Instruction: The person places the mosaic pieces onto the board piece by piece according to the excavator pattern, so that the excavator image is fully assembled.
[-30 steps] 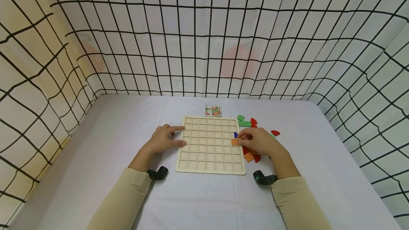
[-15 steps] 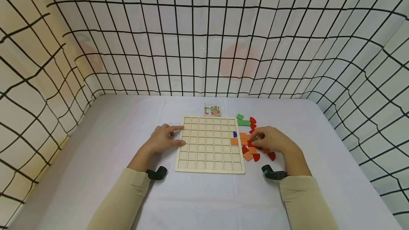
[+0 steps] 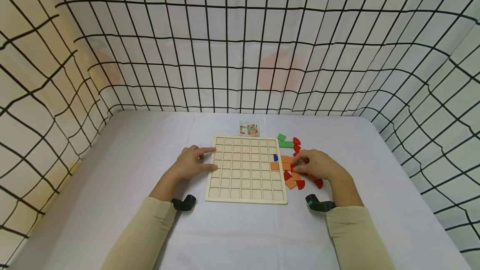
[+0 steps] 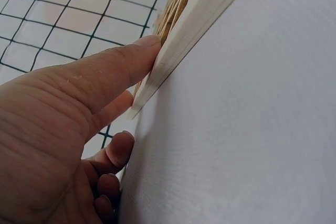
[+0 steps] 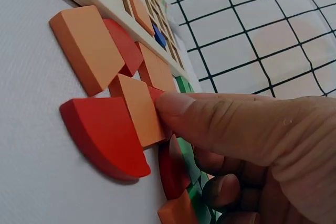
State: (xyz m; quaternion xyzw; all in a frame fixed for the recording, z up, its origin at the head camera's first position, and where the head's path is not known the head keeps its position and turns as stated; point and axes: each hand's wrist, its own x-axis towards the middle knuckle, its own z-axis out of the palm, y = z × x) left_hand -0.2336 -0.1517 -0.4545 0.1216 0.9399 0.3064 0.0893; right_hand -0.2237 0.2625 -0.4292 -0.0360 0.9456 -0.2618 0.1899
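A pale wooden board with a grid of square cells lies on the table. Its left edge is touched by the thumb and index finger of my left hand, spread apart; the thumb reaches onto the rim. To the right of the board, my right hand is low over a pile of coloured pieces, pinching a red piece mostly hidden by the thumb. An orange square and a blue piece sit in the board's right column.
Around the right hand lie orange squares, red quarter-circles and green pieces. A small pattern card stands behind the board. Black netting encloses the table's back and sides.
My right hand has left the orange square at the board's right edge and moved right to the pile, now pinching a red piece. The left hand stays at the board's edge.
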